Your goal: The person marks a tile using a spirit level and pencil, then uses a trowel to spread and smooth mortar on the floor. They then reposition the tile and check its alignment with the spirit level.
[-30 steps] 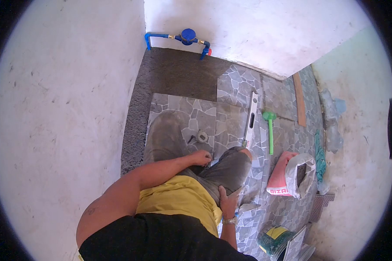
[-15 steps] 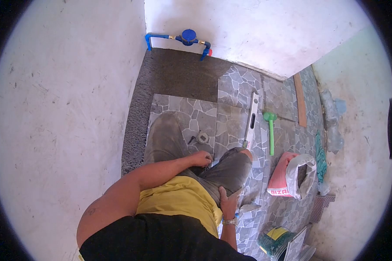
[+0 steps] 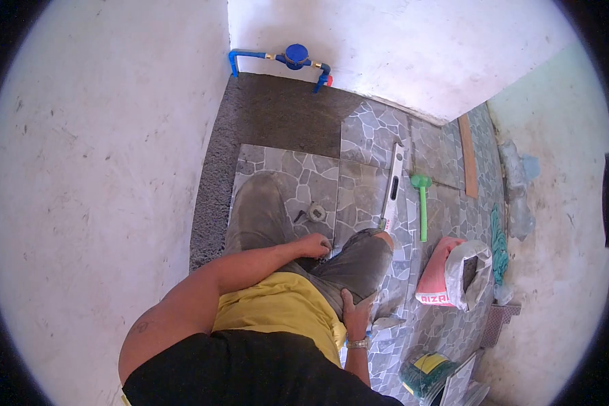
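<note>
My left hand is low between my knees, its fingers curled together near a tile edge; whatever they grip is hidden. Just ahead of it, a round tape measure with a dark strap lies on a grey stone-patterned tile. My right hand, with a watch at the wrist, rests against my right thigh, thumb stretched out and the other fingers partly hidden. Beside that hand lies a grey, flat object that I cannot make out clearly. A spirit level and a green mallet lie to the right.
Dark mortar covers the corner beneath a blue water meter and runs along the left wall. On the right stand an opened cement bag and a green container. A wooden strip lies farther off.
The view has shifted very slightly. Both hands keep their places, and the tools have not moved.
</note>
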`<act>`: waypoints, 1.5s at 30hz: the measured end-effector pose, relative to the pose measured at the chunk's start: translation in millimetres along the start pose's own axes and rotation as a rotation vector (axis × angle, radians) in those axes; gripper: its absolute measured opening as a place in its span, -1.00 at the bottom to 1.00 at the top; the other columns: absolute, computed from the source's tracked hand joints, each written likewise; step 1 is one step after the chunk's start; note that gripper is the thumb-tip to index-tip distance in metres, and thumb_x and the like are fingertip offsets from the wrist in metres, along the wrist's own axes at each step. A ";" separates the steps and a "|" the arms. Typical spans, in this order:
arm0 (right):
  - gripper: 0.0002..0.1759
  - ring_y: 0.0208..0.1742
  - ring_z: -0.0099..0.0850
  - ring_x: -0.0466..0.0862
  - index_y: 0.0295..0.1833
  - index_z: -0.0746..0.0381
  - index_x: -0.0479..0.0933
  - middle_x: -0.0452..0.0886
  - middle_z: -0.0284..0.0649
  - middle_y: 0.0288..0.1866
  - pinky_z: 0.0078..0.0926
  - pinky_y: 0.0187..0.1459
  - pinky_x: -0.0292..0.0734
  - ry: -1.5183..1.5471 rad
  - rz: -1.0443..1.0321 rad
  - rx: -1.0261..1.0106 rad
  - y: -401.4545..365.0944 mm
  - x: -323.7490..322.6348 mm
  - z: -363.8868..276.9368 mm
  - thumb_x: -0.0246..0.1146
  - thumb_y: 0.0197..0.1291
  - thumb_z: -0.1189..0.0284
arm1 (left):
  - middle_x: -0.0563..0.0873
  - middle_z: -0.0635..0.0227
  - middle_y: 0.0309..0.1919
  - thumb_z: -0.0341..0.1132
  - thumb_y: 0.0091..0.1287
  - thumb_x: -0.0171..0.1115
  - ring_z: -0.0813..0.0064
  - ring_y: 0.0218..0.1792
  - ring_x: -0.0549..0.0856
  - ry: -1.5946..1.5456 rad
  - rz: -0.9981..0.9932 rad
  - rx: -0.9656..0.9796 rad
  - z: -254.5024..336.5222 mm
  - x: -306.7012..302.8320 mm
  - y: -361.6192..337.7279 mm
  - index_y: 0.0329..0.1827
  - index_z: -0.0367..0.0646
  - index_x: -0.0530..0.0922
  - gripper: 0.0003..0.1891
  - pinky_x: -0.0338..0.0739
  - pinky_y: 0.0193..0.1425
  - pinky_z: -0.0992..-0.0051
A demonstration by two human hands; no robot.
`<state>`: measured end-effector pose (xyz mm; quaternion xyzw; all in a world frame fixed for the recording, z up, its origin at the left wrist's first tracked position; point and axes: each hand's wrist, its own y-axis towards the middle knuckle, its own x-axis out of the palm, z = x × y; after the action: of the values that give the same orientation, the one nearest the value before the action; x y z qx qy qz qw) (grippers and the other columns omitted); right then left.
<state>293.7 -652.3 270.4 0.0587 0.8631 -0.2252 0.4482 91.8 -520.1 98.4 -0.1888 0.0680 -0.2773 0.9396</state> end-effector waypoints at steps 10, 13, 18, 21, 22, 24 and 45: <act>0.25 0.41 0.31 0.32 0.52 0.59 -0.11 0.24 0.50 0.40 -0.01 0.42 0.24 -0.024 0.045 -0.066 5.9 6.2 12.3 0.40 0.10 -0.08 | 0.76 0.24 -0.42 -0.32 0.24 0.19 0.47 -0.49 0.70 -0.006 0.034 0.032 -3.6 1.6 3.1 0.01 -0.30 0.70 -0.66 0.60 -0.34 0.41; 0.22 0.51 0.19 0.23 0.51 0.62 -0.09 0.17 0.47 0.47 -0.15 0.50 0.12 0.032 0.000 -0.010 2.3 0.0 1.4 0.41 0.13 -0.02 | 0.76 0.24 -0.41 -0.32 0.24 0.19 0.47 -0.48 0.71 -0.012 0.030 0.029 -3.0 1.4 2.8 0.01 -0.30 0.71 -0.66 0.61 -0.34 0.41; 0.21 0.50 0.20 0.24 0.51 0.63 -0.07 0.18 0.46 0.46 -0.15 0.49 0.13 0.024 -0.001 -0.006 2.5 0.6 2.6 0.41 0.12 -0.03 | 0.76 0.24 -0.40 -0.33 0.24 0.18 0.47 -0.48 0.71 -0.016 0.033 0.022 -2.8 2.2 3.2 0.00 -0.29 0.71 -0.67 0.61 -0.34 0.41; 0.21 0.50 0.20 0.24 0.51 0.63 -0.05 0.18 0.46 0.46 -0.15 0.49 0.13 0.020 -0.001 0.004 1.8 -0.1 2.5 0.40 0.12 -0.04 | 0.76 0.25 -0.39 -0.33 0.25 0.19 0.47 -0.47 0.71 -0.017 0.023 0.012 -5.7 3.2 6.3 0.06 -0.29 0.68 -0.64 0.61 -0.34 0.40; 0.21 0.50 0.20 0.24 0.50 0.63 -0.05 0.18 0.46 0.46 -0.14 0.49 0.13 0.015 0.000 0.009 1.2 -0.4 1.7 0.40 0.13 -0.04 | 0.76 0.25 -0.39 -0.32 0.26 0.20 0.46 -0.48 0.71 -0.022 0.028 -0.005 -7.3 3.7 7.6 0.10 -0.29 0.66 -0.62 0.62 -0.34 0.40; 0.20 0.50 0.20 0.24 0.50 0.63 -0.04 0.18 0.46 0.46 -0.14 0.49 0.13 0.010 0.004 0.006 0.4 -0.7 0.6 0.40 0.13 -0.05 | 0.77 0.26 -0.40 -0.31 0.27 0.20 0.45 -0.49 0.71 -0.029 0.038 -0.040 -10.5 5.2 9.9 0.18 -0.28 0.62 -0.58 0.62 -0.33 0.39; 0.20 0.40 0.30 0.32 0.54 0.52 -0.09 0.25 0.48 0.39 0.00 0.40 0.26 -0.010 0.051 -0.074 6.3 7.0 25.4 0.36 0.14 -0.09 | 0.57 0.02 0.32 0.29 0.28 0.25 0.16 0.33 0.54 0.074 -0.323 -0.183 49.0 -5.3 -27.0 0.42 -0.11 0.47 -0.21 0.36 0.42 0.27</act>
<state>310.4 -658.6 250.0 0.0628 0.8668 -0.1820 0.4600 85.3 -522.6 154.2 -0.2715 0.0963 -0.4240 0.8586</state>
